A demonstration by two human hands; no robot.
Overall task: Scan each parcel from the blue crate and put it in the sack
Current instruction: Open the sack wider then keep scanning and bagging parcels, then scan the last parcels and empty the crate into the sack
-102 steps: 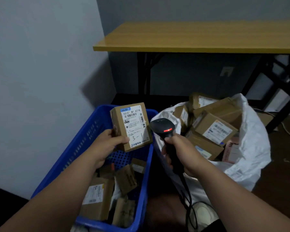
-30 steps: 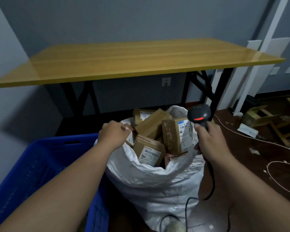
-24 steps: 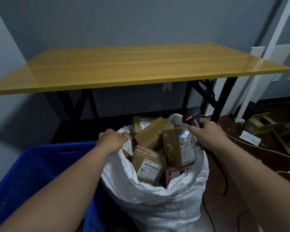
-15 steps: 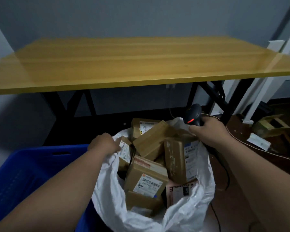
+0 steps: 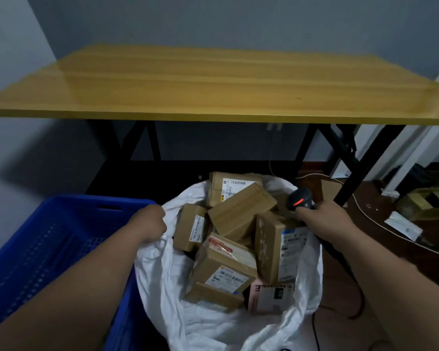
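The white sack [image 5: 162, 279] stands open in front of me, stuffed with several brown cardboard parcels [image 5: 241, 214] bearing white labels. My left hand [image 5: 150, 225] grips the sack's left rim. My right hand [image 5: 322, 219] holds the black barcode scanner [image 5: 300, 200], its red light on, at the sack's right rim; whether it also grips the rim I cannot tell. The blue crate [image 5: 48, 239] sits to the left, its contents out of sight.
A yellow wooden table [image 5: 213, 84] on black legs spans the room just behind the sack. Cables, a small wooden frame [image 5: 426, 198] and a white packet [image 5: 403, 225] lie on the dark floor at right. A grey wall stands at left.
The parcel I held at the scanner is out of my left hand, which now grips the sack's rim. My view turned from the crate to the sack and closed in on it.
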